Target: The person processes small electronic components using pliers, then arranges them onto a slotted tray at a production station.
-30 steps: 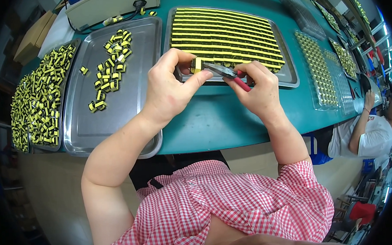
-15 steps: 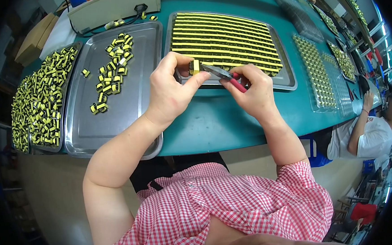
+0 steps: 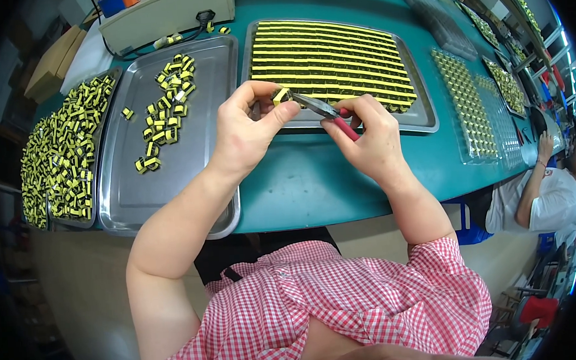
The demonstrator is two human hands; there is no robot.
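Observation:
Between thumb and fingers, my left hand (image 3: 245, 126) pinches a small yellow-and-black transformer (image 3: 282, 96). My right hand (image 3: 372, 130) is wrapped round the red handles of a pair of pliers (image 3: 318, 105). The metal jaws point left and meet the side of the transformer; whether they grip a pin is too small to tell. Just beyond both hands lies a metal tray (image 3: 423, 120) with transformers packed in straight rows, their yellow tape forming stripes.
To the left, another metal tray (image 3: 128, 201) holds loose transformers (image 3: 165, 115). Farther left stands a heaped tray of them (image 3: 69, 154). A beige box-shaped device (image 3: 166, 16) with a black plug is at the back. Clear plastic trays (image 3: 465, 106) lie rightward, and a co-worker (image 3: 533, 198) sits beyond.
My left hand has tilted the transformer and shifted slightly left. The pliers' jaws have moved a little left with it. The whole view has shifted slightly.

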